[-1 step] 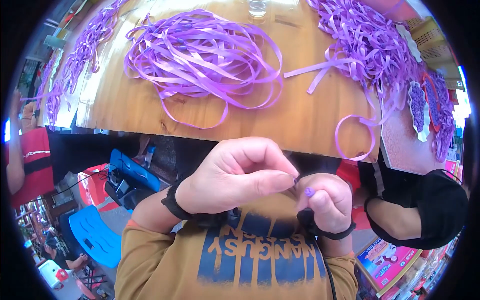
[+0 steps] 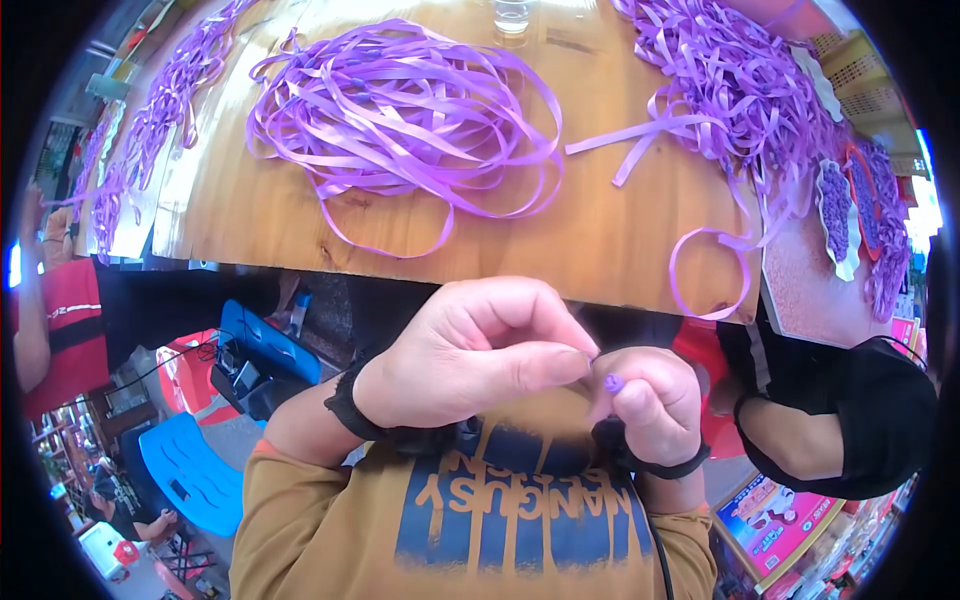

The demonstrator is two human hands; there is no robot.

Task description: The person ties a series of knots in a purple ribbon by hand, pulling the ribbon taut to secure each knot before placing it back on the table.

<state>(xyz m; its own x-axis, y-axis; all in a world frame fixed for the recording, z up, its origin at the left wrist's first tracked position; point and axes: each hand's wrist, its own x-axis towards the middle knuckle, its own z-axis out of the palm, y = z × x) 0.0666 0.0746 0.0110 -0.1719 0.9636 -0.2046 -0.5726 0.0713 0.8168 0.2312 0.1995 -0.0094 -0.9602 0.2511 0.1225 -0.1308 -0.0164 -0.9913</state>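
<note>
Both my hands are raised in front of my chest, just off the table's near edge. My right hand (image 2: 655, 405) is closed, and a small purple ribbon roll (image 2: 613, 383) pokes out between its thumb and forefinger. My left hand (image 2: 480, 350) is also closed, thumb and forefinger pinched together beside the right fingers. What lies in that pinch is too small to make out. A large loose heap of purple ribbon (image 2: 400, 120) rests on the wooden table (image 2: 560, 240) ahead of my hands.
More tangled purple ribbon (image 2: 740, 90) covers the far right, with one loop hanging toward the near edge. Beside it sits a white scalloped tray (image 2: 850, 255) of small purple pieces. A clear cup (image 2: 512, 15) stands at the back. Another person's arm (image 2: 800, 440) is close on my right.
The purple ribbon roll at my right fingertips has shifted very slightly left. Both hands otherwise keep the same pinched pose.
</note>
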